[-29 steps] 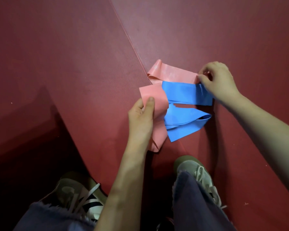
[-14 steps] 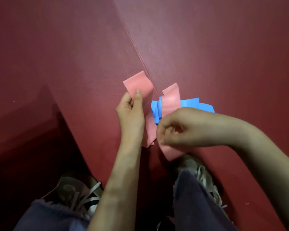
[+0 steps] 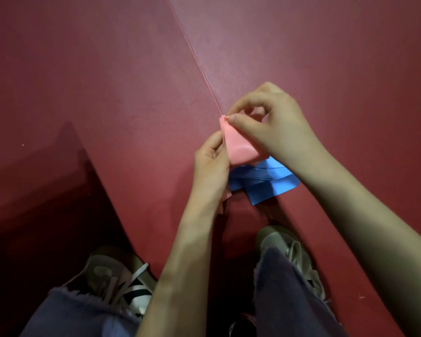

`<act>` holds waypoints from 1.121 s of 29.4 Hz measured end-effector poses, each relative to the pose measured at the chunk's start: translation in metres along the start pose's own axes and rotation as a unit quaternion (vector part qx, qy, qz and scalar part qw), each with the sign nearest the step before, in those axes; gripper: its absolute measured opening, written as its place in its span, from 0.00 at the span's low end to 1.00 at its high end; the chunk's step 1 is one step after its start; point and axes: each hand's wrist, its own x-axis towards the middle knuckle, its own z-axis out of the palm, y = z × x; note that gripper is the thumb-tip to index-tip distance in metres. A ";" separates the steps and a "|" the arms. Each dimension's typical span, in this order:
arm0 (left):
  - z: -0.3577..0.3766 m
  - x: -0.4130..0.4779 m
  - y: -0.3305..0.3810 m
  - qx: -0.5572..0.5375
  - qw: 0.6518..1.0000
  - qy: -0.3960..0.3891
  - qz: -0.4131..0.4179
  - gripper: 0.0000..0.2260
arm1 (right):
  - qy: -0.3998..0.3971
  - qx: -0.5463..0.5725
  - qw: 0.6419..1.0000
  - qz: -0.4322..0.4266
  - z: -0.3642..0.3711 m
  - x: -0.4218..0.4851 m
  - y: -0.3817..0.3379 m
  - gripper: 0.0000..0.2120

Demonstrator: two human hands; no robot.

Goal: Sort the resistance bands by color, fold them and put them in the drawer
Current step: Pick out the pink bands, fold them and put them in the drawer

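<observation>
A pink resistance band [image 3: 238,147] is bunched into a folded wad between both hands, lifted a little above the floor. My right hand [image 3: 270,122] pinches its top corner between thumb and forefinger. My left hand [image 3: 210,164] grips the band's left side, and a pink tail hangs out below that hand. Under my hands a blue resistance band [image 3: 265,183] lies on the floor in loose flat folds, partly hidden by the pink band and my right wrist.
The floor is dark red matting [image 3: 131,93] with a seam [image 3: 195,57] running diagonally from the top down to my hands. My two sneakers [image 3: 117,276] [image 3: 289,249] and trouser legs are at the bottom. A dark shadowed area fills the lower left.
Both hands have come together. The pink band, spread out across the blue one a second ago, is now gathered into a folded wad held by both hands; the blue band stays on the floor.
</observation>
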 end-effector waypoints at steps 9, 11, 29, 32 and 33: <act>0.003 0.005 -0.002 -0.058 0.998 0.030 -0.023 0.09 | 0.049 0.011 0.999 -0.002 0.011 0.001 0.001 0.03; 0.006 0.004 0.000 -0.058 0.998 0.019 -0.029 0.09 | 0.044 0.028 0.999 -0.003 0.007 0.000 0.000 0.04; 0.007 -0.108 0.178 -0.053 0.996 0.033 0.061 0.11 | -0.116 0.070 0.985 -0.106 -0.071 -0.050 -0.200 0.06; 0.007 -0.136 0.207 -0.040 0.996 0.026 0.076 0.09 | -0.115 0.046 0.983 -0.135 -0.087 -0.071 -0.237 0.07; 0.008 -0.145 0.215 -0.031 0.996 0.019 0.076 0.09 | -0.114 0.044 0.982 -0.142 -0.091 -0.076 -0.246 0.07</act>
